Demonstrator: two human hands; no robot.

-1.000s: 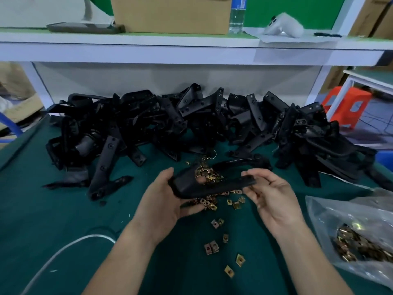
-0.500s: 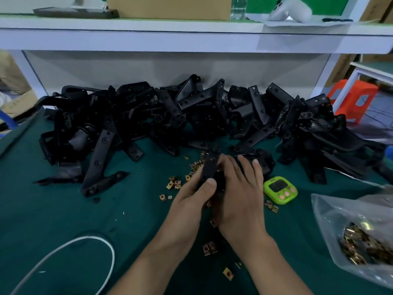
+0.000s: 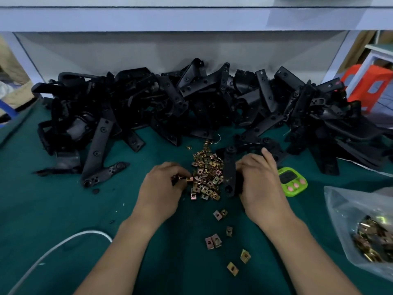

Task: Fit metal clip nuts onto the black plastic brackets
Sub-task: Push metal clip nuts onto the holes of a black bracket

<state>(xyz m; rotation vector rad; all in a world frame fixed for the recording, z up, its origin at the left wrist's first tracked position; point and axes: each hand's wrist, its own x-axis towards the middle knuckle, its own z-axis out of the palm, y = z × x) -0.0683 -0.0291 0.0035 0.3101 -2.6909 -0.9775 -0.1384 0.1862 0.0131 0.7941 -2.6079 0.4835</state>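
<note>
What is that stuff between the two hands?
In the head view, a heap of clip nuts lies between the left hand and the right hand, beside the black bracket the right hand holds.

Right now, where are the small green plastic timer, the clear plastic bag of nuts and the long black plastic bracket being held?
Green plastic timer (image 3: 292, 181): head view, its front face.
Clear plastic bag (image 3: 348, 207): head view, bare upper wall.
Black plastic bracket (image 3: 229, 171): head view, middle of its strip.

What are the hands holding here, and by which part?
The right hand grips a black bracket along its right edge, about mid-length. The left hand pinches a clip nut; by which part cannot be told.
</note>
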